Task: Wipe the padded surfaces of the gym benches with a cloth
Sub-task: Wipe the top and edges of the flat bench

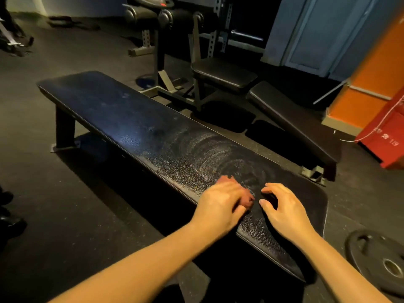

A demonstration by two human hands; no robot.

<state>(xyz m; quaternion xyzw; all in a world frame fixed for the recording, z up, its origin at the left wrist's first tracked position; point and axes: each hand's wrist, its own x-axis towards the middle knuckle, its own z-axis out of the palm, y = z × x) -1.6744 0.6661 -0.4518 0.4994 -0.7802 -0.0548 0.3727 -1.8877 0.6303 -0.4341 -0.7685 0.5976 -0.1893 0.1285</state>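
A long flat black padded bench [135, 125] runs from the far left to the near right, with swirled wipe marks on its near half. My left hand [220, 202] lies on a small reddish cloth [227, 181] on the pad near the bench's front edge; only the cloth's edges show around my fingers. My right hand [284, 206] rests beside it on the pad, fingers bent with the tips touching the surface, holding nothing. A second black bench [293, 119] with a raised seat pad [225, 73] stands behind.
A black weight plate [380, 259] lies on the floor at the right. Behind are a rack with roller pads [166, 16], an orange wall [367, 68] and a red box [391, 136]. Someone's dark shoes [8, 221] stand at the left edge.
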